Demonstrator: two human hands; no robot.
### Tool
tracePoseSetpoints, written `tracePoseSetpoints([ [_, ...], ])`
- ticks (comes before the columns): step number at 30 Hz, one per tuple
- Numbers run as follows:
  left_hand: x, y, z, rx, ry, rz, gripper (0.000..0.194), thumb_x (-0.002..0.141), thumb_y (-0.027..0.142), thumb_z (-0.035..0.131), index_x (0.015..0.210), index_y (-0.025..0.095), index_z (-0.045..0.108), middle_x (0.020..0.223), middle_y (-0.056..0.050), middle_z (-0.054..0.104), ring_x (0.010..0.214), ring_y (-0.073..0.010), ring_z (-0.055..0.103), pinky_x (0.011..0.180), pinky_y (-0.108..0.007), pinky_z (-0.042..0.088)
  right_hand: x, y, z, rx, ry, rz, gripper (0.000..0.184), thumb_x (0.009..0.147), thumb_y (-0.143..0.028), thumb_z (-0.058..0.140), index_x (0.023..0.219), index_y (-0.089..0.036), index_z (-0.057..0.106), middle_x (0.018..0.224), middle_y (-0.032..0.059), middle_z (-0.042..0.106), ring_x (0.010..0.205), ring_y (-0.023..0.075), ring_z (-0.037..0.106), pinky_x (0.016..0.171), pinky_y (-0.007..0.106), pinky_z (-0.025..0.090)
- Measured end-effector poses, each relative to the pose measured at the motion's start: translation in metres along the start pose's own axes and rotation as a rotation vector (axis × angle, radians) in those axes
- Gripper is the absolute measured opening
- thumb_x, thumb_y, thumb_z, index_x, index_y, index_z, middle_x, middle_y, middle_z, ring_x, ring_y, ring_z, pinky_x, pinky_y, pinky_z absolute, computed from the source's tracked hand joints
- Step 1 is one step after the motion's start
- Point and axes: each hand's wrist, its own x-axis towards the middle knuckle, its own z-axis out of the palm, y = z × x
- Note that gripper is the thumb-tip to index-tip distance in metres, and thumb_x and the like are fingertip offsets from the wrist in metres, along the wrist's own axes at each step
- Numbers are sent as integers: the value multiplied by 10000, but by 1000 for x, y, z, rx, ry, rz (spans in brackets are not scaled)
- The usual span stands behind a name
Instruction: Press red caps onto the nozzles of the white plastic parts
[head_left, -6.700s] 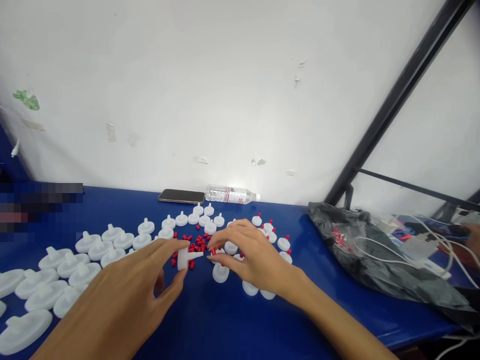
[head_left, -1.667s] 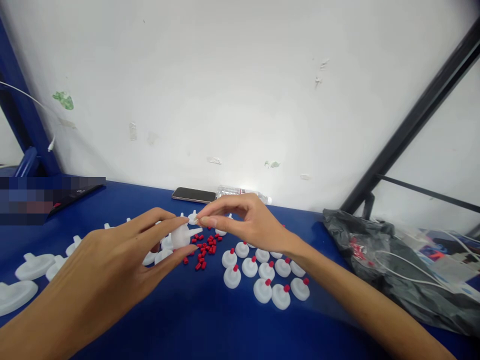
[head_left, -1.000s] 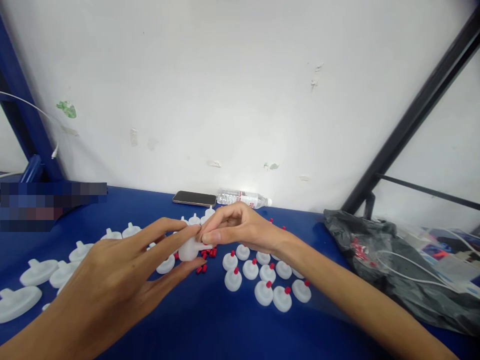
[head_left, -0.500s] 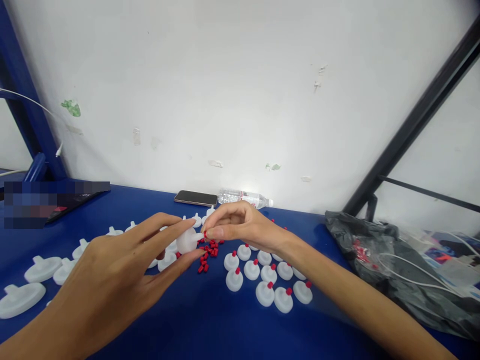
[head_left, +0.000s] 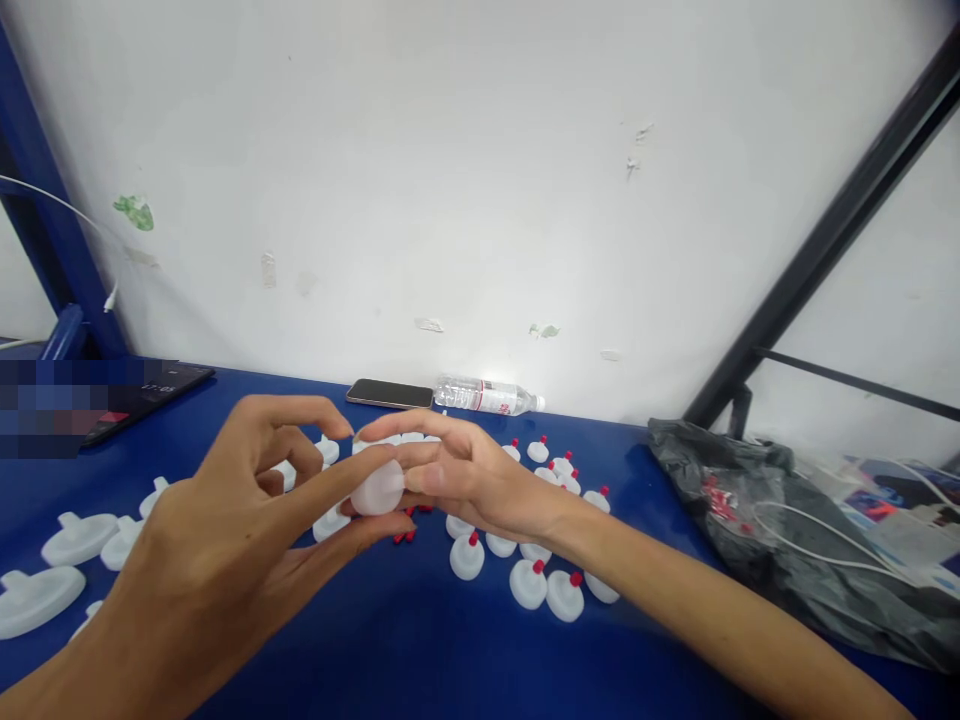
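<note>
My left hand (head_left: 217, 530) pinches a white round plastic disc with a nozzle (head_left: 375, 492) between thumb and index finger, its other fingers curled above. At the nozzle's end, the fingertips of my right hand (head_left: 472, 475) are closed; the red cap seen there a moment earlier is now hidden behind them. Below the hands lie loose red caps (head_left: 403, 537), partly covered. Several white discs with red caps on their nozzles (head_left: 466, 558) stand to the right. More white discs without caps (head_left: 79, 540) are spread on the left, some behind my left hand.
On the blue table (head_left: 420, 640), a phone (head_left: 390, 393) and a clear bottle (head_left: 480, 395) lie by the wall. A dark screen device (head_left: 154, 402) is at the far left. A grey plastic bag (head_left: 690, 470) with red bits and a white cable occupies the right side.
My right hand has turned and shifted slightly left, its fingers now reaching over the disc and hiding the red cap. The disc's face has rotated more toward me. My left fingers curl more.
</note>
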Motion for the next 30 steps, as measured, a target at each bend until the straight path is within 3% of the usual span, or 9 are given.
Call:
tracePoseSetpoints([
  [8,3,7,-3,-6,-24,-17,320,1220,608,531,1402,468,754,1271,15,656,723,-94,687,493,-236,475,0,-6,-2,-86,44,-46,591,847,-441,1105,1335,-279,814,1128,28,886,981,198,840,926,333,656],
  [10,5,4,-4,18,-60,-56,346,1219,547,527,1469,421,730,1269,-3,693,701,-102,695,491,-246,470,0,-16,-12,-204,96,-57,533,913,-501,1046,1333,-277,807,1149,41,892,1042,216,851,996,372,665],
  [12,6,0,-4,92,-129,-94,388,1221,508,471,1467,363,735,1264,-13,746,642,-114,683,489,-279,455,0,-27,-28,-389,155,-57,351,1031,-500,928,1248,-251,811,1195,68,893,1100,221,847,1050,396,662],
  [15,6,-7,-2,157,-226,-111,495,1204,510,370,1308,305,808,1205,-6,791,507,-101,592,475,-318,412,-1,-40,-54,-790,205,44,195,1154,-393,745,1126,-214,818,1243,102,891,1120,214,833,1003,369,665],
  [19,7,-11,0,82,-256,-92,490,1191,521,378,1174,323,825,1118,-1,809,522,-122,657,450,-322,393,-4,-48,-78,-1176,226,213,180,1119,-241,724,1036,-203,879,1152,84,915,1102,232,824,956,343,619],
  [22,7,-11,1,63,-222,-44,443,1194,468,417,1112,325,828,1082,-11,821,503,-135,668,444,-345,425,-8,-50,-86,-1244,204,308,226,1038,-128,723,951,-199,919,1066,69,929,958,217,810,830,312,569],
  [25,7,-10,2,67,-220,-36,433,1185,439,433,1073,315,833,1049,-14,818,456,-129,617,451,-363,439,-13,-54,-89,-1276,147,428,214,1011,-134,755,944,-209,944,965,48,923,823,194,793,710,286,541],
  [28,6,-9,2,49,-241,-74,456,1179,476,421,1078,317,836,1052,-13,815,467,-131,612,464,-367,425,-16,-57,-86,-1323,158,473,129,998,-194,833,1037,-218,953,935,40,913,763,192,787,689,288,550],
  [30,5,-9,2,45,-257,-84,461,1178,478,411,1086,317,833,1058,-13,810,480,-133,611,479,-368,425,-14,-54,-80,-1387,233,424,145,1041,-249,826,1116,-205,943,1008,72,917,820,217,798,735,317,554],
])
